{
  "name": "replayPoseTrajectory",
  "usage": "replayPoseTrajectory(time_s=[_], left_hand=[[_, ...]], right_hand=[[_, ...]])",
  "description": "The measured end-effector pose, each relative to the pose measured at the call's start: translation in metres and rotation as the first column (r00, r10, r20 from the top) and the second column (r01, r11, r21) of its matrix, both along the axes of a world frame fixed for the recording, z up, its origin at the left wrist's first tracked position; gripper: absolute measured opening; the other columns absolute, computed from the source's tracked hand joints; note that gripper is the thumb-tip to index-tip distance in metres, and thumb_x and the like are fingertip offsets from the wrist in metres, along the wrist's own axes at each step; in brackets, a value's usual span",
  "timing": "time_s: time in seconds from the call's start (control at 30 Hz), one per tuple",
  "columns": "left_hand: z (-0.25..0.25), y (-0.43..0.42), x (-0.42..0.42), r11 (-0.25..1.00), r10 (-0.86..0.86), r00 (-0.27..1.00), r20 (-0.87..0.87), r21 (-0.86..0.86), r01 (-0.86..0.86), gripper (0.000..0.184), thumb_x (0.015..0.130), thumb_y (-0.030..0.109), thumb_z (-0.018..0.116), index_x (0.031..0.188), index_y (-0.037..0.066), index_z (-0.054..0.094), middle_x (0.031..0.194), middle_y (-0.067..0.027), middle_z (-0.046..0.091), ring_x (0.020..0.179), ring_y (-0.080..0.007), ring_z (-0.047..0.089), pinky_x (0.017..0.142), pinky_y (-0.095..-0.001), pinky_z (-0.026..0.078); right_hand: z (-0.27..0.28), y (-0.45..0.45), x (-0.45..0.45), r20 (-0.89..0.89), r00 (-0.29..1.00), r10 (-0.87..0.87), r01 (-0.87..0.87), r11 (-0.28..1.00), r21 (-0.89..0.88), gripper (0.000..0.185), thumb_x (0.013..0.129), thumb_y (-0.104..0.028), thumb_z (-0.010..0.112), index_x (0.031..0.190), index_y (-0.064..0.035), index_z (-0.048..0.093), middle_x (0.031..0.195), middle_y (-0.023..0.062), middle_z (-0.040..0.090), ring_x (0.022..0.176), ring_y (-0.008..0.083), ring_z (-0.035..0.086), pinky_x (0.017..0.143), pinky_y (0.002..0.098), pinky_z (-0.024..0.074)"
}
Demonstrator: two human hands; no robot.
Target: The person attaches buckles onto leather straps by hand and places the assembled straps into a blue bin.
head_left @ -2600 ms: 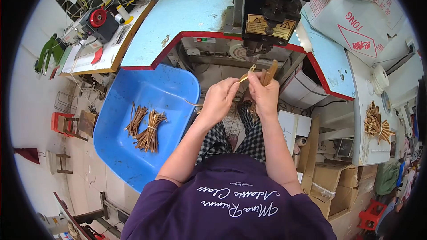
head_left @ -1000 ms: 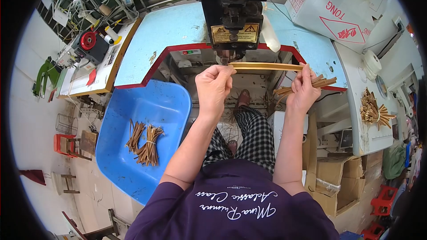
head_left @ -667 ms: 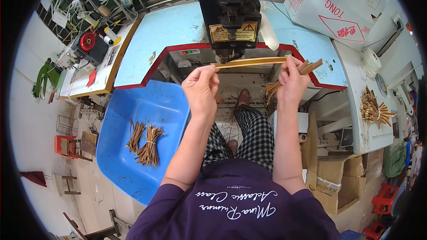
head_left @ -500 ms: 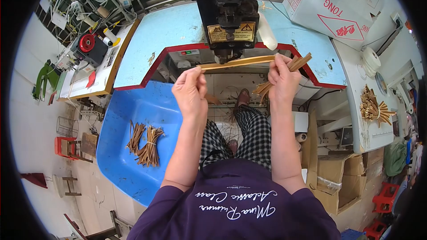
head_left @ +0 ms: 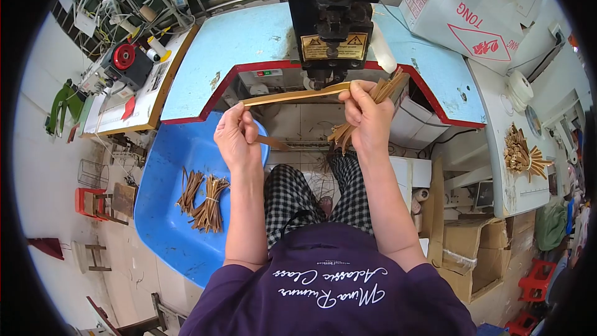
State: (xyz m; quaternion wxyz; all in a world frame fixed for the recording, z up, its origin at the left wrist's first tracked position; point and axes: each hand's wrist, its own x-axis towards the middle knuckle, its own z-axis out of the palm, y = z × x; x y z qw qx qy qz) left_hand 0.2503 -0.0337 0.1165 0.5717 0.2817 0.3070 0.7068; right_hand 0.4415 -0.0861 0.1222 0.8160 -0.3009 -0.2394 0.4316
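Observation:
A thin tan strip [head_left: 292,96] that looks like leather is stretched between my two hands, just in front of the black machine head [head_left: 333,25]. My left hand [head_left: 237,138] pinches its left end, and a tail of strip [head_left: 272,142] hangs behind those fingers. My right hand [head_left: 371,115] is closed on the strip's right end. A bundle of brown strips [head_left: 387,87] is also held in that hand, sticking out above and below the fingers. The strip passes close to the lower tip of the machine [head_left: 319,79]; I cannot tell whether they touch.
A light-blue table [head_left: 255,31] with a red-edged cutout surrounds the machine. On the left, a blue tub [head_left: 168,236] holds tied strip bundles [head_left: 209,205]. Another bundle [head_left: 525,152] lies on the right-hand table. Cartons [head_left: 463,18] stand at back right, an open cardboard box [head_left: 476,255] below.
Both hands have shifted left with the strip, which now slants more, its left end lower. The machine appears slightly farther right in view. My left knee has moved left.

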Motion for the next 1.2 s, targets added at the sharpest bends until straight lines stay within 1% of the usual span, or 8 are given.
replayPoseTrajectory(time_s=[0.47,0.6,0.67,0.7,0.77,0.97,1.1,1.2], left_hand=[[-0.011,0.004,-0.023,0.995,0.098,0.994,0.045,-0.013,-0.098,0.011,0.083,0.004,0.057,0.073,0.000,0.060,0.056,-0.0039,0.053,0.035,-0.0040,0.033,0.033,-0.0152,0.020],[-0.012,0.003,-0.026,0.967,0.232,0.911,-0.340,-0.019,-0.254,0.006,0.079,0.004,0.062,0.076,-0.001,0.061,0.055,-0.0006,0.050,0.040,-0.0050,0.035,0.039,-0.0153,0.024],[-0.011,-0.004,-0.011,0.955,0.252,0.731,-0.634,0.287,-0.080,0.007,0.075,0.004,0.067,0.079,0.000,0.063,0.054,0.0032,0.045,0.046,-0.0058,0.035,0.045,-0.0163,0.028],[-0.010,-0.009,-0.001,0.956,0.250,0.731,-0.635,0.281,-0.083,0.007,0.075,0.004,0.067,0.079,0.000,0.063,0.054,0.0032,0.045,0.046,-0.0058,0.035,0.045,-0.0163,0.028],[-0.008,-0.013,0.019,0.851,0.238,0.515,-0.823,0.432,0.298,0.003,0.076,-0.001,0.064,0.079,-0.001,0.065,0.062,0.0018,0.047,0.051,-0.0060,0.038,0.048,-0.0152,0.031],[-0.019,-0.015,0.051,0.854,-0.035,0.710,-0.704,0.348,0.387,0.004,0.077,-0.003,0.063,0.081,-0.002,0.065,0.074,-0.0022,0.053,0.050,-0.0051,0.038,0.046,-0.0160,0.030],[-0.006,-0.022,0.055,0.901,-0.415,0.880,-0.230,0.029,0.432,0.005,0.078,-0.004,0.062,0.082,-0.003,0.064,0.084,-0.0041,0.056,0.050,-0.0042,0.037,0.044,-0.0166,0.029],[0.001,-0.028,0.064,0.920,-0.306,0.890,-0.337,0.134,0.367,0.006,0.077,-0.004,0.062,0.082,-0.003,0.064,0.083,-0.0036,0.056,0.051,-0.0037,0.037,0.043,-0.0170,0.029]], right_hand=[[-0.007,0.001,-0.029,0.201,0.979,-0.044,0.047,0.999,-0.006,0.004,0.080,0.001,0.061,0.084,0.0022,0.059,0.069,0.0111,0.062,0.043,0.0041,0.037,0.039,0.0144,0.0270],[-0.016,0.003,-0.025,0.412,0.909,-0.064,0.048,0.998,0.048,0.002,0.077,0.002,0.064,0.077,0.0016,0.061,0.067,0.0071,0.061,0.047,0.0063,0.043,0.045,0.0155,0.0348],[-0.015,0.001,-0.021,0.444,0.896,-0.016,0.005,1.000,0.024,0.003,0.077,0.002,0.064,0.077,0.0015,0.062,0.067,0.0064,0.061,0.048,0.0068,0.044,0.047,0.0158,0.0358],[-0.015,-0.002,-0.020,0.473,0.881,0.034,-0.034,0.999,-0.008,0.003,0.076,0.002,0.065,0.076,0.0015,0.062,0.067,0.0057,0.060,0.049,0.0072,0.045,0.048,0.0161,0.0367],[-0.015,-0.006,-0.019,0.527,0.839,0.136,-0.115,0.991,-0.071,0.003,0.075,0.003,0.065,0.074,0.0013,0.063,0.066,0.0044,0.060,0.052,0.0080,0.048,0.050,0.0167,0.0387],[-0.009,-0.009,-0.018,0.572,0.818,-0.061,0.024,0.997,0.073,0.003,0.077,0.001,0.063,0.080,0.0018,0.062,0.065,0.0026,0.059,0.056,0.0063,0.049,0.051,0.0181,0.0392],[-0.001,-0.020,-0.017,0.526,0.806,0.271,-0.136,0.950,-0.281,0.004,0.078,-0.001,0.064,0.076,0.0025,0.063,0.061,0.0034,0.057,0.051,0.0078,0.048,0.047,0.0170,0.0365],[-0.013,-0.017,-0.020,0.486,0.850,0.203,-0.103,0.969,-0.226,0.006,0.080,-0.002,0.063,0.077,0.0028,0.063,0.061,0.0031,0.056,0.050,0.0075,0.047,0.045,0.0173,0.0359]])
